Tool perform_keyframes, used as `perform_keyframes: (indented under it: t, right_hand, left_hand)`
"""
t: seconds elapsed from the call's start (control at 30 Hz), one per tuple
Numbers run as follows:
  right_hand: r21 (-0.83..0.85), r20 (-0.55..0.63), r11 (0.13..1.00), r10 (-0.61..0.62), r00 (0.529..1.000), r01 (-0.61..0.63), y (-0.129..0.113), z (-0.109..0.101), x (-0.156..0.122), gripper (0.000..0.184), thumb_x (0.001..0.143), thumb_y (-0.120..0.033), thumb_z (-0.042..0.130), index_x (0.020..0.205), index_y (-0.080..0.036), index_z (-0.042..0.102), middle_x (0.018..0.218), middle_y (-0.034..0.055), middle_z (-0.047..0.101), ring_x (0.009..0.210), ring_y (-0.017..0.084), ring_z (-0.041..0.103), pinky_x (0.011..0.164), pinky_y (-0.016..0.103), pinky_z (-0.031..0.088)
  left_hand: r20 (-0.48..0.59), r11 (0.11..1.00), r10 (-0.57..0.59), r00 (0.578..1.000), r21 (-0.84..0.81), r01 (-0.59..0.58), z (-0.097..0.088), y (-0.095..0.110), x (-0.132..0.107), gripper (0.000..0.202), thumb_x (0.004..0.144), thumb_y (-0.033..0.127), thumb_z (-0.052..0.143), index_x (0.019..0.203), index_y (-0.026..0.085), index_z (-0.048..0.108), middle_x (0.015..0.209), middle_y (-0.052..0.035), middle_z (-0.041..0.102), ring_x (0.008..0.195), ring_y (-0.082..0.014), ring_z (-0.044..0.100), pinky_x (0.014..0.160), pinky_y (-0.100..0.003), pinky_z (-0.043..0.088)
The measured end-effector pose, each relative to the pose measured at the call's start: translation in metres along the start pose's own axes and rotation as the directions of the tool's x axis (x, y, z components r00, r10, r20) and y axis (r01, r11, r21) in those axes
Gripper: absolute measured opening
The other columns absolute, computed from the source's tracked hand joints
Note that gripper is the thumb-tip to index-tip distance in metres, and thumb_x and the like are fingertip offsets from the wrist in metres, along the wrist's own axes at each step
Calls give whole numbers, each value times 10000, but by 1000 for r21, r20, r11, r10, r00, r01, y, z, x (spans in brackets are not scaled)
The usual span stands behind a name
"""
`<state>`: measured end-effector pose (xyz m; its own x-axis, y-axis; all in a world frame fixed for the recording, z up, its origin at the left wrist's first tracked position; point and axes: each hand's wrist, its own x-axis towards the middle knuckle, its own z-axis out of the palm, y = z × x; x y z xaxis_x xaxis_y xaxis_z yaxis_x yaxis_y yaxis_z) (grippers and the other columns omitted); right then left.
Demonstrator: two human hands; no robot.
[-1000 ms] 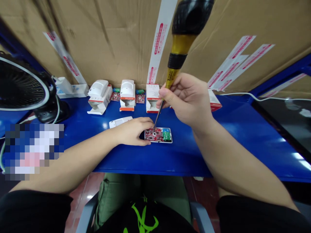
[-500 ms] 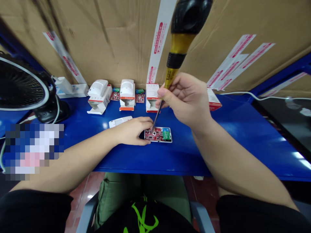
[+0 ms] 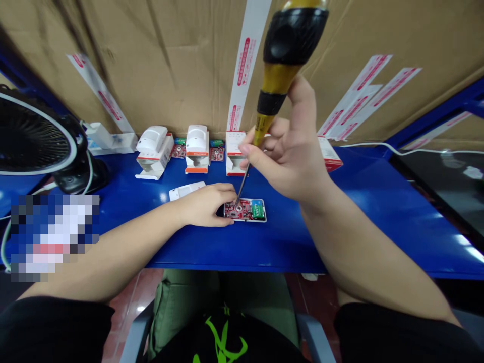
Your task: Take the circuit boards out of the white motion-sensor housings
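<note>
Yellow-and-black screwdriver [image 3: 282, 70] in the right hand [image 3: 291, 156]: the fingers are closed round its lower handle, one finger raised along the grip. The thin shaft slants down to a red circuit board [image 3: 242, 209] seated in a shallow white base on the blue tabletop [image 3: 340, 227]. The left hand [image 3: 206, 204] curls over the board's left end, pinning it.

The tip rests near the board's middle, so the fastening seems under way. A flat white cover [image 3: 187, 190] lies just behind the left hand, not yet fitted.

The table's front edge is near the board, with open blue surface to the right. Assembled white sensor housings [image 3: 197, 143] line the cardboard wall [image 3: 170, 60] behind, and a black fan [image 3: 34, 141] stands well apart at left.
</note>
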<state>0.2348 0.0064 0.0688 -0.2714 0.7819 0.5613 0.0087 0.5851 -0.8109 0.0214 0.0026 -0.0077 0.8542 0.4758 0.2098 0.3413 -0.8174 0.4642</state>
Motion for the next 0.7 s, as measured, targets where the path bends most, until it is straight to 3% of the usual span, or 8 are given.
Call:
perform_keyframes:
  t: [0.13,0.27,0.33,0.4,0.53,0.7]
  right_hand:
    - [-10,-17,999,-47,999,47,-8,2,7,925,872,-371,895,1627,-418,363,1286,40,719,991,205,773,796,321,710]
    - [-60,-93,997,-63,994,57,-17,-3,18,758,950,-518,819,1560,-467,372,1353,25,684,957,198,770,774,336,715]
    - [-94,-130,990,-113,985,101,-18,-6,24,699,923,-536,850,1463,-455,414,1400,11,652,935,187,765,774,341,711]
    - [-93,-136,988,-131,982,119,-16,-8,29,684,876,-515,906,1366,-421,437,1342,-2,666,893,172,761,806,353,708]
    - [34,-72,999,-34,997,36,-6,-11,34,548,888,-579,884,1201,-362,490,1020,-36,718,809,173,765,815,383,697]
    - [206,6,978,34,999,-35,0,-9,35,594,798,-718,886,1113,-319,578,984,10,751,779,194,733,684,355,657]
  left_hand:
    - [-4,999,2,1000,34,-2,0,1,1,245,889,298,818,1046,152,701,1039,-86,688,928,-257,704,854,-379,594]
    - [-9,999,3,1000,41,-3,1,0,2,244,878,300,826,1021,156,691,1010,-72,676,900,-247,693,840,-369,590]
    - [-10,999,-1,1000,41,2,2,0,2,240,875,300,823,1017,160,690,1008,-71,676,908,-250,695,845,-372,591]
    - [-8,999,-7,1000,39,8,2,-1,1,240,876,311,820,1016,165,690,1013,-72,679,918,-254,697,851,-380,593]
    - [0,1000,-12,1000,-2,12,2,-1,0,239,877,298,819,1033,168,692,1056,-83,695,950,-254,708,877,-384,597]
    - [-6,1000,-27,1000,-8,27,2,-1,0,250,861,295,843,1017,163,699,1035,-74,690,911,-241,702,850,-372,594]
